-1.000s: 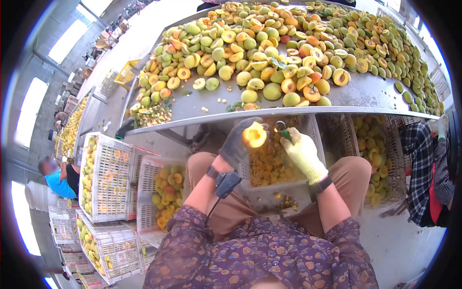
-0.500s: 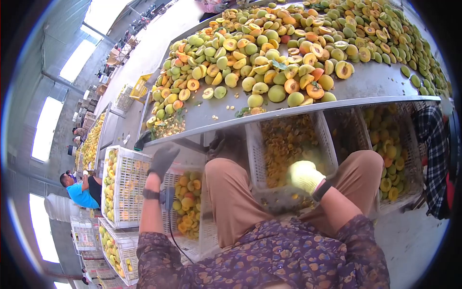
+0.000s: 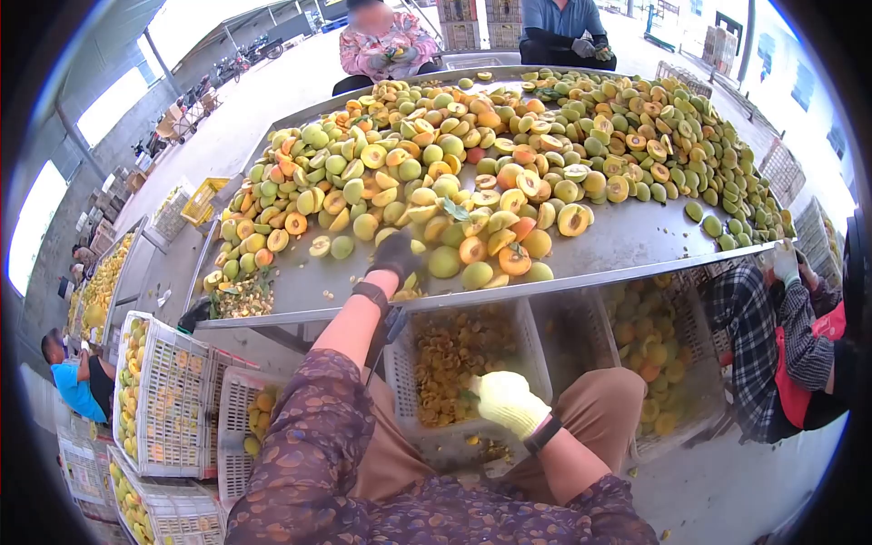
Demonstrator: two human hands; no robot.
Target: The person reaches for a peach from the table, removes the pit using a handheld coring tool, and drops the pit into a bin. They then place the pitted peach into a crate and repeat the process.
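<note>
My left hand (image 3: 397,258), in a dark glove, reaches over the near edge of the metal table (image 3: 627,238) to the front of a heap of yellow-green stone fruit (image 3: 443,262), many of them cut in half. Its fingers are partly lost among the fruit. Lower down, my right hand (image 3: 513,402) wears a pale yellow knitted glove. Its fingers are closed and point left, above a white crate (image 3: 538,350) of orange-brown fruit scraps (image 3: 454,350). Something small shows at those fingertips; I cannot tell what it is.
Crates of fruit (image 3: 173,400) stand at my left, and another fruit crate (image 3: 649,350) is under the table at right. Two people (image 3: 386,45) sit across the table. A person in a plaid sleeve (image 3: 749,331) sits close on my right.
My left hand has moved from beside the left crates up and right to the fruit on the table. My right hand stays over the scrap crate, now pointing left. The view has tilted up.
</note>
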